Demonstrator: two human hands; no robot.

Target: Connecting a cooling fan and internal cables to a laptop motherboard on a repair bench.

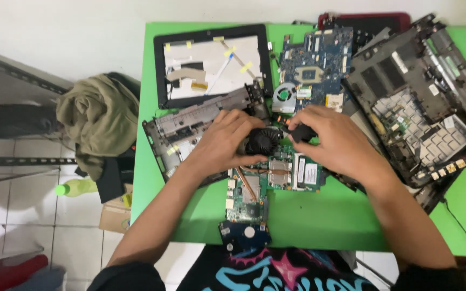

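Table: a bright green table [308,215] fills the middle of the view, strewn with taken-apart laptop parts; every place below is given relative to it.
Fan: a round black cooling fan [261,141] sits near the table's middle, on top of a green circuit board [249,188].
Left hand: the left hand [226,140] is curled around the fan's left side, fingers closed on its casing.
Right hand: the right hand [333,140] pinches a small black part [301,132] just right of the fan, fingers closed on it.
Hard drive: a bare drive [245,235] lies at the table's near edge, touching the green board's lower end.
Blue board: a blue motherboard [314,64] with a second small fan lies toward the table's far edge.
Screen frame: a black display frame [160,70] with taped cables lies at the table's far left corner.
Casings: grey and black laptop shells [422,97] crowd the table's right side.
Room: left of the table, an olive cloth [95,116] is heaped beside it over a white tiled floor [12,215], with a green bottle [74,187] and a cardboard box [114,215] below.
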